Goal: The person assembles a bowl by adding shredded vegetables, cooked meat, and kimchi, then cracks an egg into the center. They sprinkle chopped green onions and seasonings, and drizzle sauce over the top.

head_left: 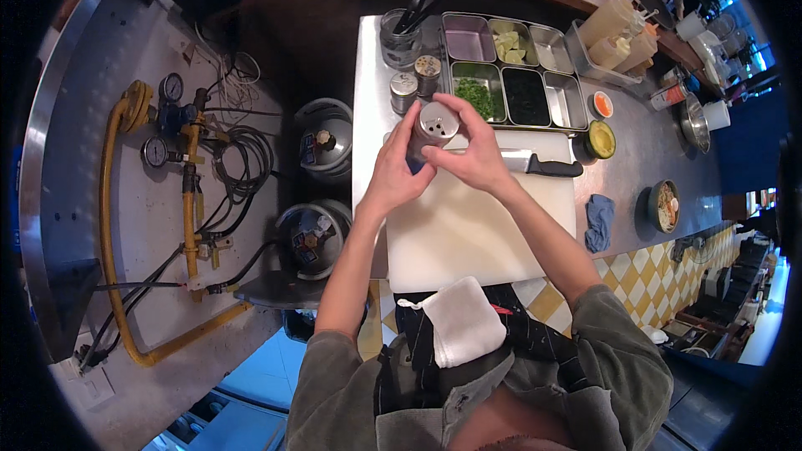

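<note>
Between my two hands is a shaker (439,119) with a pale, perforated metal lid. My left hand (395,171) closes around its left side, and my right hand (477,153) grips it from the right with the thumb across the front. It is held above the far left part of a white cutting board (468,230). Just beyond it stand two more shakers, one silver-topped (403,92) and one with a speckled top (427,73). A knife with a black handle (555,168) lies across the board's far edge, its blade partly hidden by my right hand.
Metal tray compartments (571,100) behind the board hold chopped herbs (474,98) and lime wedges (507,47). On the right are squeeze bottles (608,21), a halved avocado (601,140), a blue cloth (599,223) and a bowl of food (666,207). Gas cylinders (313,238) stand left.
</note>
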`<action>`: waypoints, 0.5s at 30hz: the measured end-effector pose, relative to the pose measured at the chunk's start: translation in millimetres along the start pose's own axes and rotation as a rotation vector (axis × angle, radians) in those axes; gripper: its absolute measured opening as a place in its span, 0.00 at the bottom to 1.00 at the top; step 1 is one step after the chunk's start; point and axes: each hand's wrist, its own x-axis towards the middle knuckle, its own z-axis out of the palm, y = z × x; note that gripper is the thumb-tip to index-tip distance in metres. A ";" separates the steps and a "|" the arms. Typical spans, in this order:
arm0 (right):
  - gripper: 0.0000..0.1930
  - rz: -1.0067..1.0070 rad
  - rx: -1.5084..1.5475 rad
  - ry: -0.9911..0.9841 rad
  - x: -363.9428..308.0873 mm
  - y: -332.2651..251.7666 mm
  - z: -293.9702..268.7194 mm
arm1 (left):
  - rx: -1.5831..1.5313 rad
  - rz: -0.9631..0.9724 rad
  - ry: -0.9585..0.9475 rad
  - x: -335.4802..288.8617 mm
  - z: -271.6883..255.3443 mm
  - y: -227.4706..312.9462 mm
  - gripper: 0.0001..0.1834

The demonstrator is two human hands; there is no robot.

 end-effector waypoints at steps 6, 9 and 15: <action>0.29 0.041 0.209 0.125 -2.3 -7.5 37.4 | 0.069 0.039 0.300 -8.6 6.4 -9.6 0.38; 0.29 -0.148 -0.386 0.222 1.1 -11.4 39.0 | 0.055 0.012 0.366 -3.9 19.5 -22.9 0.40; 0.27 0.168 -0.326 0.296 29.9 50.0 20.6 | 0.254 -0.142 0.346 -4.7 15.5 -47.4 0.39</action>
